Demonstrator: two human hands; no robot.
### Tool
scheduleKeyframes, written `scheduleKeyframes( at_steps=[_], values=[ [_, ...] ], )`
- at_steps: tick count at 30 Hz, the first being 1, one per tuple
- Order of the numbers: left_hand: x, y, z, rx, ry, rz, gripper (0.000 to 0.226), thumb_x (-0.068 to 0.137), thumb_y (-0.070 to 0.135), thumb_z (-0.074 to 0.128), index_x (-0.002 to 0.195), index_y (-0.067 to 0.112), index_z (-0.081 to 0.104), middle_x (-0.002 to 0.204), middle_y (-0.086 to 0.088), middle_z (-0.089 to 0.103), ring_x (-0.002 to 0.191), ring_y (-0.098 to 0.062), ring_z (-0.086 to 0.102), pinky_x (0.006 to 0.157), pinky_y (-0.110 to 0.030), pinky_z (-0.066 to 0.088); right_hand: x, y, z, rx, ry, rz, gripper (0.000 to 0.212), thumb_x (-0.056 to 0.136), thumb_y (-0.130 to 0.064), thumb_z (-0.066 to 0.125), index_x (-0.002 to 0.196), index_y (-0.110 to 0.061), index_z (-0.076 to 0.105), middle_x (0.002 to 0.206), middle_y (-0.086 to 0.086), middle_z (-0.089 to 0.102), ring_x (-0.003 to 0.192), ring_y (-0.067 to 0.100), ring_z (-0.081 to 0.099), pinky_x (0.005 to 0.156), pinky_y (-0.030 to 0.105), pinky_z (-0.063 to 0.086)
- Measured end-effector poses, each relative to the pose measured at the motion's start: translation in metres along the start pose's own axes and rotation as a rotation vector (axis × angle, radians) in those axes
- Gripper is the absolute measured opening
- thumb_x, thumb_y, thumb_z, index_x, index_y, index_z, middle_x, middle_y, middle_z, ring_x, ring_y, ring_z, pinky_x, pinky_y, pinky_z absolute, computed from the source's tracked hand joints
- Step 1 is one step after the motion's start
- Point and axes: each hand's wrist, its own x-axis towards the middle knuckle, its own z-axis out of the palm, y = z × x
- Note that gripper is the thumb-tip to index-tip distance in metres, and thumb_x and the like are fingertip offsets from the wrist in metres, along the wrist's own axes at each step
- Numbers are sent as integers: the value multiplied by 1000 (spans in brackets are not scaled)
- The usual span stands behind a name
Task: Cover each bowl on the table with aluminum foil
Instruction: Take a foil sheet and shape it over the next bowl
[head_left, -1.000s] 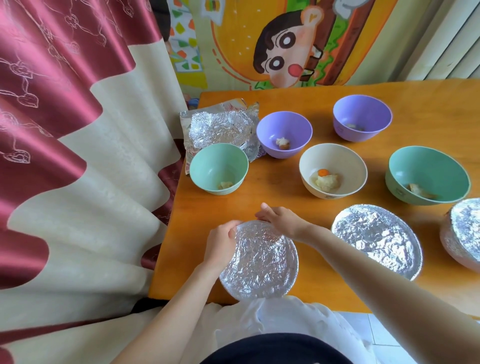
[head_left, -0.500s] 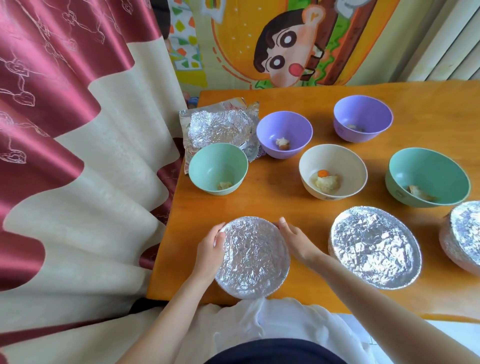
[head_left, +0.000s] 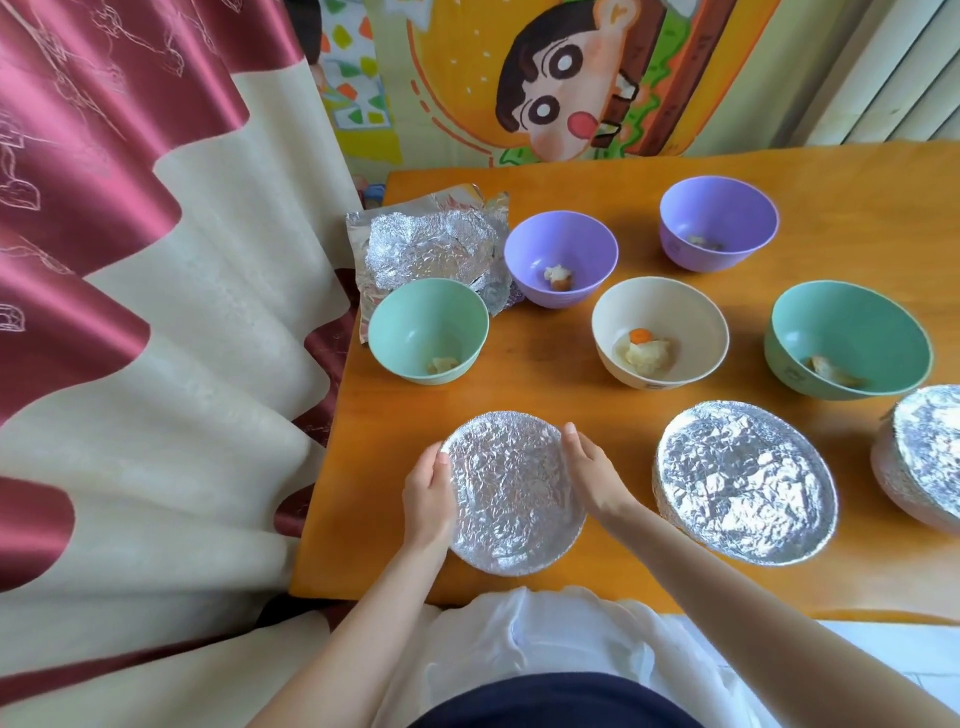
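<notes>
Over the last second the two hands have slid from the far rim of the foil-covered bowl (head_left: 511, 493) round to its flanks: the left hand (head_left: 428, 488) now cups the left side with its thumb lying on the foil edge, and the right hand (head_left: 592, 473) cups the right side, thumb along the rim, its fingers tucked out of sight below. So each grip is curled round the bowl's wall rather than spread flat. The bowl sits on the tabletop (head_left: 857, 176) at its near edge, just in front of the person. The foil looks crimped all the way round, so this bowl is probably finished, joining a second covered bowl (head_left: 743, 480) beside it and a third covered bowl (head_left: 919, 457) cut off at the right edge. Five remain open, each with a scrap of food: a mint bowl (head_left: 428, 330), a near purple bowl (head_left: 561, 257), a far purple bowl (head_left: 719, 228), a cream bowl (head_left: 660, 332) and a large green bowl (head_left: 849, 338). The crumpled foil sheets (head_left: 431, 244) lie at the far left corner, behind the mint bowl. No brand or writing can be read; small marks on the cream and green bowls are too tiny to make out, and the cartoon poster (head_left: 561, 104) behind shows only a drawn character.
</notes>
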Motion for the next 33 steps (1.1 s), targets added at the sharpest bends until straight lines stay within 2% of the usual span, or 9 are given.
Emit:
scheduleKeyframes(
  at_steps=[4, 8, 13, 19, 21, 23, 26, 28, 33],
  values=[
    [6, 13, 11, -97, 57, -43, 39, 103, 22, 33, 138, 11, 44, 137, -1, 48, 128, -19, 44, 109, -36, 35, 4, 9, -4, 94, 6, 19, 62, 96, -56, 26, 137, -13, 45, 138, 5, 50, 130, 22, 44, 111, 45, 33],
    [7, 14, 24, -226, 78, -155, 36, 103, 25, 30, 133, 17, 48, 128, 4, 52, 120, -18, 49, 105, -38, 40, 1, 10, -1, 265, 44, 30, 41, 103, -39, 27, 126, -15, 51, 124, 4, 59, 116, 20, 54, 101, 38, 42],
    [3, 15, 32, -235, 91, -170, 39, 103, 26, 27, 135, 16, 47, 136, -2, 50, 124, -19, 48, 107, -38, 37, 9, 6, -8, 295, 51, 26, 39, 103, -35, 28, 120, -11, 54, 120, 8, 61, 113, 23, 57, 99, 41, 45],
    [4, 23, 35, 19, -83, -22, 42, 103, 23, 26, 143, 11, 33, 142, -1, 40, 133, -21, 37, 106, -29, 30, 27, -11, -25, -40, 180, -59, 36, 103, -27, 28, 126, -10, 50, 120, 6, 57, 113, 23, 52, 94, 34, 41],
    [5, 18, 33, 96, -105, 94, 29, 102, 19, 31, 122, 10, 49, 115, 1, 57, 111, -23, 51, 89, -28, 37, 30, -15, -29, -167, 243, -97, 35, 102, -22, 31, 128, -8, 49, 122, 8, 57, 112, 24, 51, 88, 27, 36],
    [6, 14, 28, 156, -132, 162, 14, 101, 20, 34, 102, 19, 48, 92, 8, 54, 90, -17, 52, 77, -27, 35, 32, -16, -31, -236, 266, -129, 34, 102, -19, 33, 129, -7, 50, 124, 9, 58, 115, 25, 52, 87, 25, 35],
    [12, 12, 17, 282, -185, 241, 15, 102, 24, 34, 104, 22, 49, 99, 8, 54, 95, -11, 50, 82, -25, 38, 35, -18, -31, -330, 257, -172, 33, 101, -19, 34, 128, -7, 49, 123, 10, 58, 115, 28, 53, 90, 30, 39],
    [20, 8, 6, 392, -189, 299, 26, 101, 26, 34, 117, 17, 53, 111, 5, 55, 106, -12, 50, 92, -28, 40, 37, -23, -31, -433, 244, -217, 33, 101, -18, 35, 129, -7, 46, 126, 10, 56, 118, 29, 51, 93, 32, 38],
    [57, -1, -38, 669, -85, 337, 34, 99, 21, 42, 132, 14, 48, 133, -2, 50, 124, -19, 46, 104, -33, 39, 50, -55, -25, -614, 218, -423, 38, 97, -8, 40, 135, -4, 41, 136, 12, 48, 129, 25, 42, 105, 26, 29]
  ],
)
